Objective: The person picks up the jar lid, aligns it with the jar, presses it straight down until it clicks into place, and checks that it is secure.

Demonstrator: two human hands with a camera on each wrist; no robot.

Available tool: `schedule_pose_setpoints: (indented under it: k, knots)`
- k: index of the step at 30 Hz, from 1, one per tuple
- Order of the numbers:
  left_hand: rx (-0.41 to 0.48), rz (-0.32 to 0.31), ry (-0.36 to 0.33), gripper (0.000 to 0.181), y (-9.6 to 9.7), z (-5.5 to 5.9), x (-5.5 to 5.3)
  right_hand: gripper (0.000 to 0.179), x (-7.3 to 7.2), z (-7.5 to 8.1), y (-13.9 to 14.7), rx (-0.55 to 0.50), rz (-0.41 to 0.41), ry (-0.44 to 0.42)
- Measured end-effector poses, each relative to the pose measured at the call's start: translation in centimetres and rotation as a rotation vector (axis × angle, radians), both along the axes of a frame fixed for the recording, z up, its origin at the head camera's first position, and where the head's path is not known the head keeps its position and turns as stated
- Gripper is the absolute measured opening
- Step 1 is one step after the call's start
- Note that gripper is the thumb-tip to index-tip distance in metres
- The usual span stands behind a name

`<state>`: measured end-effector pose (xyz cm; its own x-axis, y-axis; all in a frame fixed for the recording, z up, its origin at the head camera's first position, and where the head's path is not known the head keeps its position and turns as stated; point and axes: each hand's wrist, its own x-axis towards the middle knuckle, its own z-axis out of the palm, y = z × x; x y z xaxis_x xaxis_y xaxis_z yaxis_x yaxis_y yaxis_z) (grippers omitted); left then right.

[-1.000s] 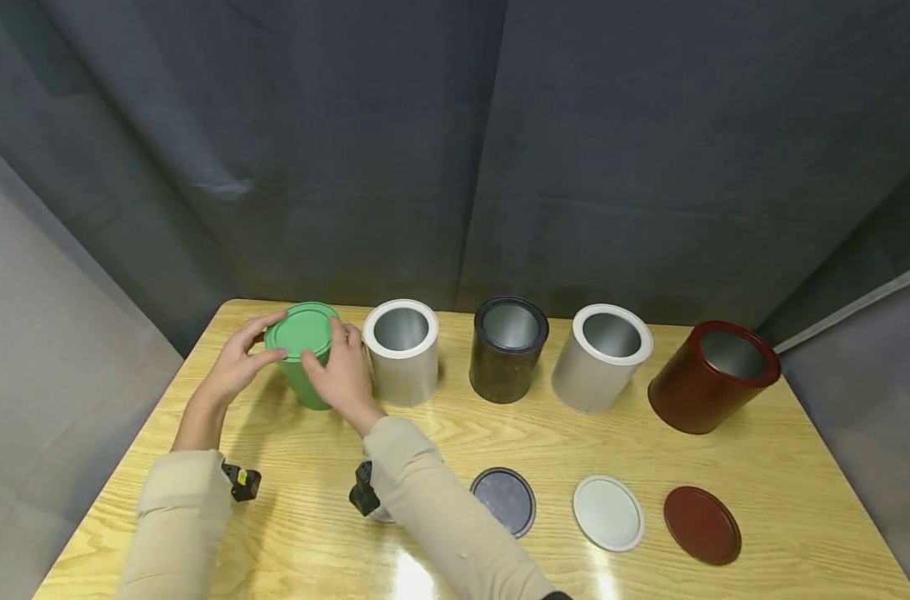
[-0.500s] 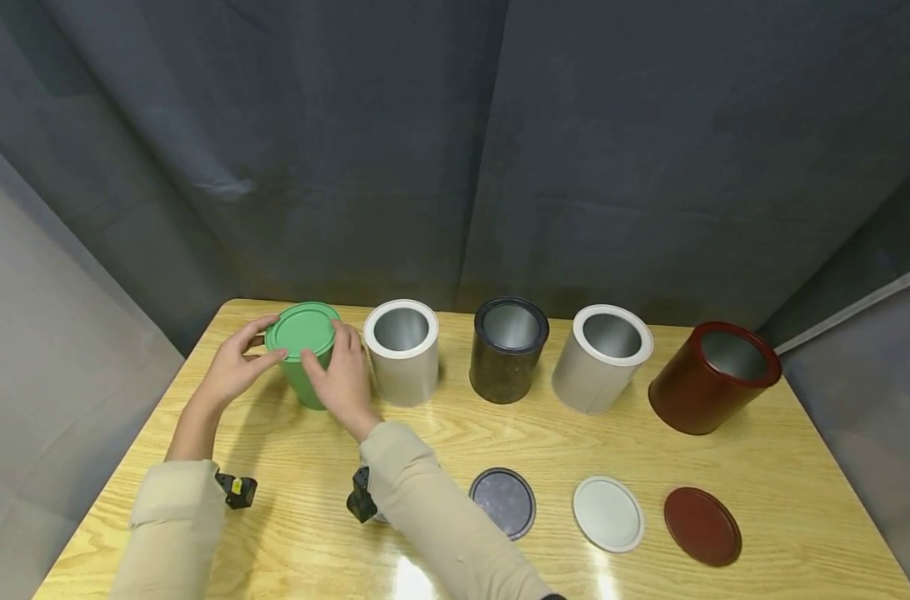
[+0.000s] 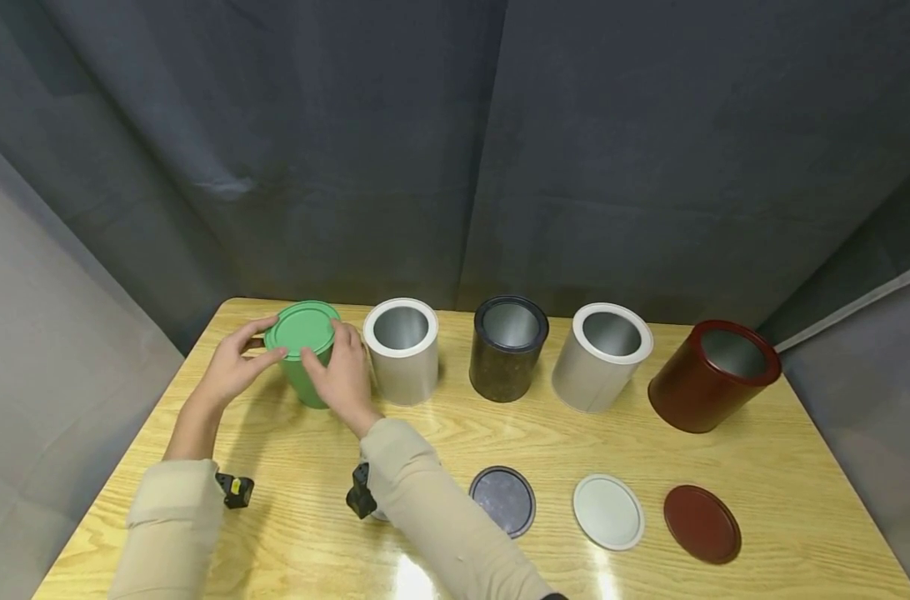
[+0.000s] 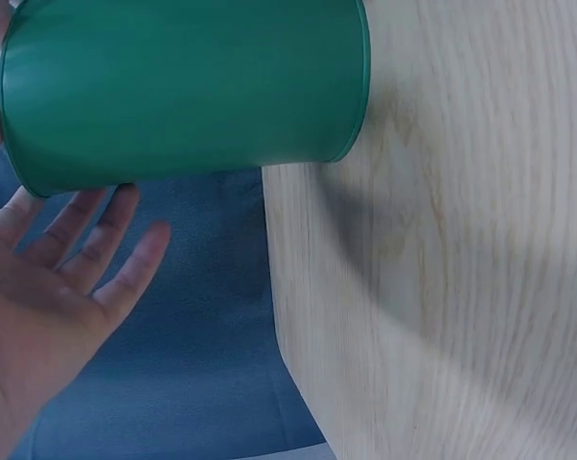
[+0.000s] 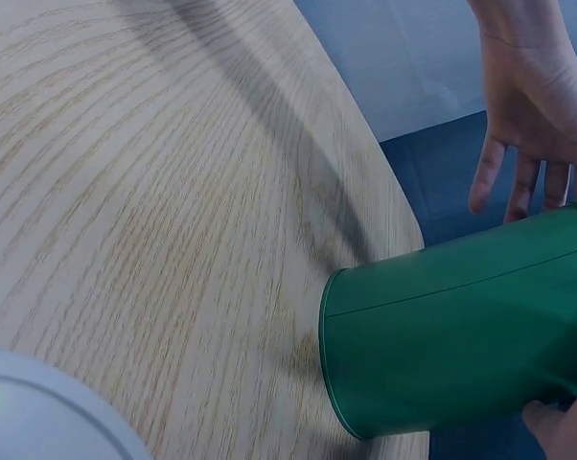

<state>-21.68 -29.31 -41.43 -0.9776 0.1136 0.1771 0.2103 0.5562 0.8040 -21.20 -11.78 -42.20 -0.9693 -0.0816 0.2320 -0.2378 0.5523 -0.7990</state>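
Note:
At the table's back left stands an upright green can [image 3: 305, 390], with a green lid [image 3: 302, 330] level on its top. Around the left side of the rim is my left hand [image 3: 232, 364], thumb at the front and forefinger toward the back. The left wrist view shows its fingers [image 4: 106, 230] extended and spread beside the can's lid end. My right hand [image 3: 342, 375] touches the rim from the right, its thumb at the front edge. In the right wrist view, a thumb [image 5: 547, 422] lies against the can near its lid end.
Right of the green can stand a white can [image 3: 406, 379], a dark can [image 3: 503, 373], another white can [image 3: 592, 379] and a dark red can [image 3: 698, 392], all lidless. In front lie a dark lid [image 3: 503, 502], a white lid [image 3: 608, 512] and a red lid [image 3: 702, 523].
My left wrist and forearm have shifted slightly left, and the left forefinger has drawn back a little along the rim. The can and its lid stay in place.

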Motion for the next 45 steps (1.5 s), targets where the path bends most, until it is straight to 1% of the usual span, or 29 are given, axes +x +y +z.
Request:
schedule_pose_setpoints:
  k: [2,4,10,13,18,25,29,32,38,42,45]
  knots:
    - [0.014,0.006,0.004,0.054,0.1,-0.1,0.1,0.058,0.1,0.0,0.0,0.003,0.001,-0.001]
    - [0.005,0.006,0.002,0.054,0.1,-0.1,0.1,0.058,0.1,0.0,0.1,0.012,0.005,0.004]
    - [-0.023,0.010,-0.038,0.058,0.4,-0.4,-0.1,0.061,-0.1,-0.2,0.4,0.062,0.008,0.052]
    - [-0.033,0.006,-0.045,0.059,0.4,-0.5,-0.3,0.064,-0.1,-0.3,0.6,0.066,0.030,0.039]
    - [-0.045,-0.013,-0.019,0.059,0.2,-0.4,-0.5,0.068,0.2,0.0,0.9,0.052,0.079,0.022]
    - [-0.047,-0.045,0.019,0.062,-0.1,-0.5,-0.4,0.068,0.7,0.5,1.2,0.033,0.082,0.046]
    - [-0.048,-0.030,0.058,0.059,-0.5,-0.7,0.3,0.068,1.1,0.6,1.5,0.028,0.100,0.058]
    - [-0.059,-0.001,0.094,0.054,-0.7,-0.7,0.9,0.066,1.5,0.8,1.8,0.022,0.111,0.082]
    - [-0.069,0.039,0.138,0.048,-0.6,-0.2,2.2,0.063,2.3,1.0,2.9,-0.035,0.171,0.114]
    - [-0.066,0.044,0.177,0.047,-0.3,0.1,3.1,0.061,2.7,1.0,3.7,-0.064,0.218,0.123]
    - [-0.042,0.029,0.214,0.045,0.1,0.0,3.6,0.059,3.0,1.1,4.2,-0.071,0.249,0.102]
